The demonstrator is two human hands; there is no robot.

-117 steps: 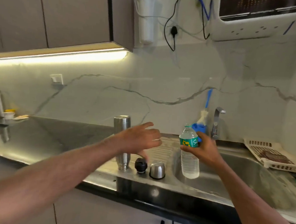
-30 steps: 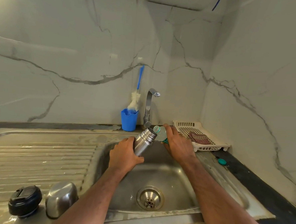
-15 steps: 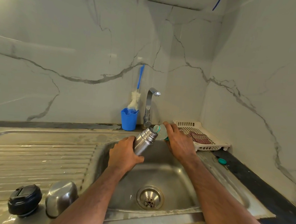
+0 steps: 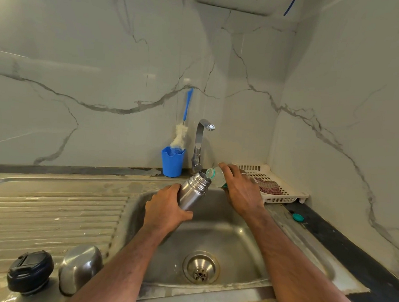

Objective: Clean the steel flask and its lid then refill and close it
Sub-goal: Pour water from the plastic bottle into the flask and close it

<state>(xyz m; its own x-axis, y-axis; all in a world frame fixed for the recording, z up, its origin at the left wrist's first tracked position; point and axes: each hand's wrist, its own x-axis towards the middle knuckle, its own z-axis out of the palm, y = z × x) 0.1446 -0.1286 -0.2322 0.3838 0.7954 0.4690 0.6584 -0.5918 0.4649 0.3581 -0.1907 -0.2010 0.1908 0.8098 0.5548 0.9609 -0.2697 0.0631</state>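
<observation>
My left hand [image 4: 164,209] grips the steel flask [image 4: 192,190] over the sink basin [image 4: 242,242], tilted with its open mouth up and to the right. My right hand [image 4: 242,191] holds a clear plastic water bottle [image 4: 215,175] tipped on its side, its mouth touching the flask's mouth. The black inner stopper [image 4: 30,271] and the steel cup lid [image 4: 80,268] sit on the drainboard at the lower left.
A tap [image 4: 200,144] stands behind the basin beside a blue cup [image 4: 172,162] holding a bottle brush [image 4: 182,128]. A white slotted tray [image 4: 278,186] with a cloth sits at the right corner. A small teal bottle cap [image 4: 297,217] lies on the dark counter.
Since 3.9 s ago my left hand took the flask from the drainboard and both hands moved over the sink. In the last second the bottle stays tipped at the flask's mouth with little movement.
</observation>
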